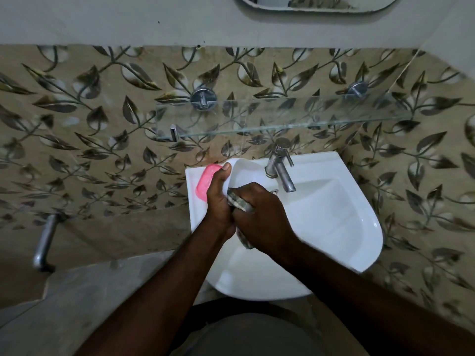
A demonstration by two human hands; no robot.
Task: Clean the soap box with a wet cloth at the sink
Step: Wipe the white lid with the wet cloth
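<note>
The right hand (pixel 262 217) has its fingers curled tight round the cloth (pixel 240 204) and presses it on the box (pixel 246 173). The left hand (pixel 218 201) grips the box, tilted over the sink (pixel 347 227). A wet box may be slippy, so a hard rub could knock it loose, or bump the soap (pixel 205 182) off the rim.
</note>
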